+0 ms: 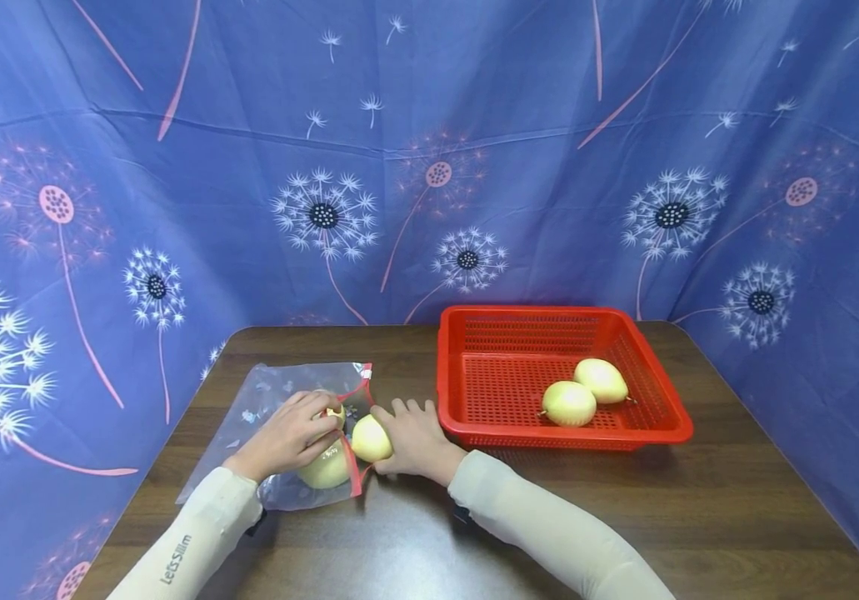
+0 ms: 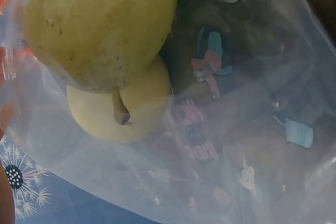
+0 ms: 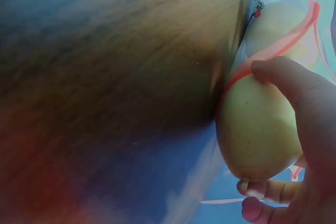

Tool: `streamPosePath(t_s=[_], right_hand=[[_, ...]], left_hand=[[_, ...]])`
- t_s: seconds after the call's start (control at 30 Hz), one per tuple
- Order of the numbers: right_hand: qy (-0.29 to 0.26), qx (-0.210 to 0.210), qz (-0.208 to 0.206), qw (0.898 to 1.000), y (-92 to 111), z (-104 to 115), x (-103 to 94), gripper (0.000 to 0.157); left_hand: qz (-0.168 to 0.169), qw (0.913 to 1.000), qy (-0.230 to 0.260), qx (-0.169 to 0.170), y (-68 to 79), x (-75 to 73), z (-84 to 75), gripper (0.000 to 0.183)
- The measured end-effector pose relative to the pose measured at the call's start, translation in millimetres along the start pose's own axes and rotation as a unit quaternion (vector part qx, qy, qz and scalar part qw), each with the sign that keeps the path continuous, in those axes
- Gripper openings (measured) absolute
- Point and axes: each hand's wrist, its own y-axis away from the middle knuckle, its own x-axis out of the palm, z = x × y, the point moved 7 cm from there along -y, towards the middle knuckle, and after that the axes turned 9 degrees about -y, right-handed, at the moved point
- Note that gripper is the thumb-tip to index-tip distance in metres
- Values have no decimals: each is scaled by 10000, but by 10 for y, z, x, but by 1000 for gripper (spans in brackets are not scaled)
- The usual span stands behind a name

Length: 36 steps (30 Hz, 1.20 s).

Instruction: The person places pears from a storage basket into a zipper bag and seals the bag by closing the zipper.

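A clear zip bag [image 1: 230,437] with a red seal strip and small printed pictures lies on the table, its mouth toward the right. My left hand [image 1: 290,437] is over the bag and pinches its edge near the mouth. Inside the bag is a yellow-green pear [image 1: 322,471]; the left wrist view shows two, one speckled pear [image 2: 100,30] overlapping a paler pear [image 2: 126,111]. At the mouth my right hand [image 1: 416,442] grips another pear [image 3: 257,129], thumb on top by the red strip and fingers near its stem. This pear is partly within the opening.
A red perforated plastic basket [image 1: 564,436] stands right of my right hand, close to it. Two pears, a nearer one [image 1: 568,403] and a farther one [image 1: 600,381], lie in its right part. The dark wooden table [image 1: 586,508] meets a blue dandelion-print cloth [image 1: 414,233] behind.
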Motion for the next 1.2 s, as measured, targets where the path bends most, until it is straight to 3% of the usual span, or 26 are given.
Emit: streamPosePath(t_s=[0.63,0.8,1.03,1.2], right_hand=[[-740,-147,-338,9966,5,18,-31,66],[-645,-225,-519,9963,2,11,-39,56],[-445,-659,-949,9923,15,59,-104,40],[-231,-1103,-987,9887,17,101,-78,28]], left_hand=[[52,10000,-4,-39,-4,-2,-3,32],[69,10000,-1,-22,-6,4,-12,32],[41,10000,10,18,-20,4,-19,30],[-71,9999,6,85,-26,-8,-20,30]])
